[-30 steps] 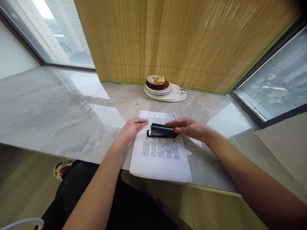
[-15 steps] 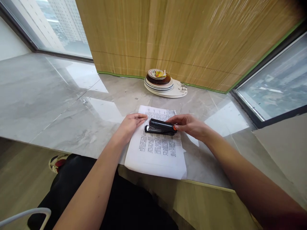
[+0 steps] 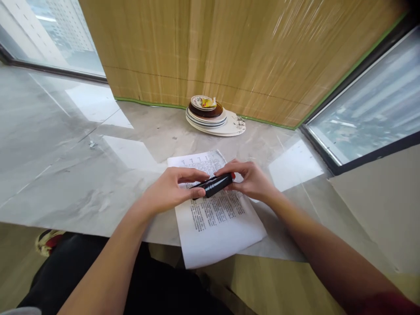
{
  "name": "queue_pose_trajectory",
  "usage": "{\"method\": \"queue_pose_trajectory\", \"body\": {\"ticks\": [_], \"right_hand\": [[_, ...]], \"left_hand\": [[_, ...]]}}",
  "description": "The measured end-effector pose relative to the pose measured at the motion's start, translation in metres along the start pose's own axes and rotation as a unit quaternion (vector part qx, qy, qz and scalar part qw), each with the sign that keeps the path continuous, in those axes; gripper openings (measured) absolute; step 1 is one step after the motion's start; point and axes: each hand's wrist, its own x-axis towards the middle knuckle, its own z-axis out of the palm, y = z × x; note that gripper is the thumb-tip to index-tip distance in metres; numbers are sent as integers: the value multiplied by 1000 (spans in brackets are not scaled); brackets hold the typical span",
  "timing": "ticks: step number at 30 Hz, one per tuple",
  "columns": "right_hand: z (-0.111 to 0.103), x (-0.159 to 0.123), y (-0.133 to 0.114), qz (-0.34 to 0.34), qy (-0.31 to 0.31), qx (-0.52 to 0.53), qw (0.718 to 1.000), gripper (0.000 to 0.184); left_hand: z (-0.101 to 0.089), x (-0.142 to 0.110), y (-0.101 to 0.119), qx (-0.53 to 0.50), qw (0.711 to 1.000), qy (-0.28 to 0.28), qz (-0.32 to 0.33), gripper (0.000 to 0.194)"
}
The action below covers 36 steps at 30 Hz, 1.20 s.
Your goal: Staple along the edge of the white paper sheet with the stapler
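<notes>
A black stapler (image 3: 219,184) with a red-orange end is held between both my hands, over printed sheets of paper (image 3: 213,238). My left hand (image 3: 173,186) grips its left end, the thumb on the near side and the fingers on the far side. On the right end, my right hand (image 3: 247,177) pinches it between thumb and fingers. Beneath, the paper lies turned slightly, its near edge hanging past the counter's front. Part of the printed text is hidden behind my hands and the stapler.
A stack of plates (image 3: 210,120) with a small yellow packet (image 3: 208,103) on top stands at the back of the grey marble counter (image 3: 82,183). Behind it hangs a bamboo blind (image 3: 210,48). Windows flank the counter, and a tiny object (image 3: 92,143) lies at left.
My left hand has moved from the paper's edge onto the stapler and closed on it. The stapler has turned, its left end nearer me. The paper has rotated and shifted toward me.
</notes>
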Motion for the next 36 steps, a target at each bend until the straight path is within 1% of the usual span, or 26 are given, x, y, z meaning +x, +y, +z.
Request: {"method": "queue_pose_trajectory", "body": {"ticks": [2, 3, 6, 7, 8, 10, 12, 13, 15, 17, 18, 20, 24, 27, 31, 34, 36], "right_hand": [[4, -2, -6, -18, 41, 30, 999, 31], [6, -3, -10, -23, 56, 48, 997, 31], [15, -5, -20, -16, 81, 134, 988, 30], [18, -5, -22, -6, 90, 172, 981, 32], [21, -6, -25, 10, 104, 214, 971, 35], [25, -6, -27, 64, 127, 304, 942, 44], [27, -7, -28, 136, 126, 366, 912, 51], [27, -7, -28, 172, 120, 375, 903, 53], [28, -8, -28, 234, 105, 365, 895, 53], [29, -8, -29, 271, 92, 369, 884, 51], [30, -8, -30, 277, 88, 380, 878, 49], [32, -9, -32, 268, 93, 396, 873, 45], [32, -10, -35, 239, 138, 356, 893, 40], [31, -10, -34, 210, 148, 349, 901, 33], [32, -9, -34, 186, 153, 370, 897, 26], [33, -9, -36, 177, 158, 376, 896, 23], [33, -9, -36, 185, 158, 398, 884, 22]], "left_hand": [[3, -1, 5, -5, 999, 9, 33, 55], [6, -2, 7, -5, 998, 30, 51, 58], [15, 0, 8, -36, 988, 137, 62, 43], [18, 1, 8, -55, 984, 160, 59, 38], [20, 2, 7, -72, 980, 173, 59, 37], [24, 2, 7, -93, 976, 184, 68, 37], [28, 2, 7, -92, 975, 186, 80, 36], [29, 1, 7, -83, 976, 181, 84, 37], [32, -1, 7, -55, 979, 172, 93, 39], [35, -2, 6, -23, 977, 186, 105, 40], [36, -2, 5, -13, 974, 196, 110, 41], [39, -2, 3, -11, 970, 214, 116, 43], [42, -1, 1, -31, 967, 227, 112, 45], [45, -1, 3, -45, 966, 229, 108, 43], [48, -3, 7, -77, 963, 233, 115, 42], [50, -4, 10, -77, 961, 236, 119, 42], [50, -4, 13, -89, 960, 233, 125, 43]]}}
